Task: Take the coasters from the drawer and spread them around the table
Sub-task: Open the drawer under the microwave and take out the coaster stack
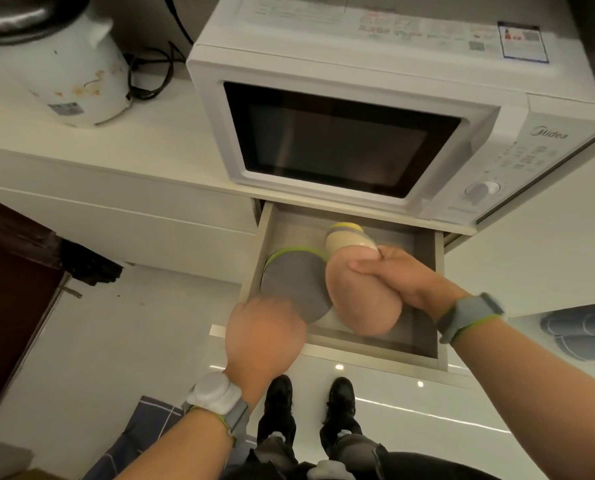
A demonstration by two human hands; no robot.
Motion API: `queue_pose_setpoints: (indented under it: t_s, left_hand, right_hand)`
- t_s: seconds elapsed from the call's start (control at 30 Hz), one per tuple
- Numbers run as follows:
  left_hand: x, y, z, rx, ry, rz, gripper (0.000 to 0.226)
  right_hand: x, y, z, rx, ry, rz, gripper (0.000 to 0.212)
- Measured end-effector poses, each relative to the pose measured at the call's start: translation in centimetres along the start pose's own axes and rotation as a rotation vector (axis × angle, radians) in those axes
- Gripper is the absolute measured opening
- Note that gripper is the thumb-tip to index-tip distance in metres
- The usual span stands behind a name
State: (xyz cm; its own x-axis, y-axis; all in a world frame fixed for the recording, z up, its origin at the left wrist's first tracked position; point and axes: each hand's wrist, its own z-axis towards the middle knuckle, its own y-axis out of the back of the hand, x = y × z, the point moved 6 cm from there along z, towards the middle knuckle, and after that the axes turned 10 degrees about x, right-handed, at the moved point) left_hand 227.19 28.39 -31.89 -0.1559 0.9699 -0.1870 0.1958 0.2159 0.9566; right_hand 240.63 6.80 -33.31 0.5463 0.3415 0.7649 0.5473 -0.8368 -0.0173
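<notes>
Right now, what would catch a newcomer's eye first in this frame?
The open drawer below the white microwave, with both hands in it. The right hand grips tan round coasters; the left hand touches a grey, green-edged coaster stack.

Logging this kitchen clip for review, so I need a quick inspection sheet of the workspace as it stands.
Surface: white counter; open drawer below it.
Job's things: grey coasters and tan coasters, still over the drawer.
Clutter: nothing seen in the drawer besides coasters.
Grippers: left hand on the grey coasters; right hand grips the tan ones.
Cables: black cord on the counter.
Surroundings: microwave, white pot, glossy floor.
</notes>
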Motion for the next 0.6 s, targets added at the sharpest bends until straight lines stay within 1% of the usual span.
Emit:
queue_pose_setpoints:
  t_s: [0.1,0.17,0.23,0.27,0.37,0.4,0.47,0.6]
  left_hand:
    - [0.0,0.1,-0.1,-0.018,-0.014,-0.017,0.027]
    - [0.0,0.1,-0.1,-0.028,-0.025,-0.032,0.027]
    - [0.1,0.0,0.0,-0.035,-0.028,-0.037,0.027]
    - [0.2,-0.1,0.0,-0.039,-0.026,-0.038,0.027]
    - [0.2,-0.1,0.0,-0.049,-0.026,-0.042,0.025]
    - [0.2,-0.1,-0.1,-0.052,-0.027,-0.042,0.025]
    - [0.3,-0.1,0.0,-0.062,-0.030,-0.047,0.024]
    - [0.3,-0.3,-0.1,-0.069,-0.036,-0.054,0.025]
  right_hand:
    - [1.4,-3.0,1.2,0.125,0.020,0.132,0.035]
    - [2.0,-4.4,2.5,0.166,0.031,0.139,0.037]
    - [1.8,-4.8,4.3,0.084,0.005,0.027,0.038]
    - [1.3,-4.9,5.3,0.011,-0.017,-0.089,0.037]
    - [0.5,-4.6,6.9,-0.215,-0.024,-0.612,0.034]
    - [0.2,-4.5,7.0,-0.245,-0.027,-0.685,0.034]
    - [0.0,-4.3,7.0,-0.248,-0.077,-0.691,0.038]
    - [-0.7,-4.7,7.0,-0.238,-0.163,-0.633,0.053]
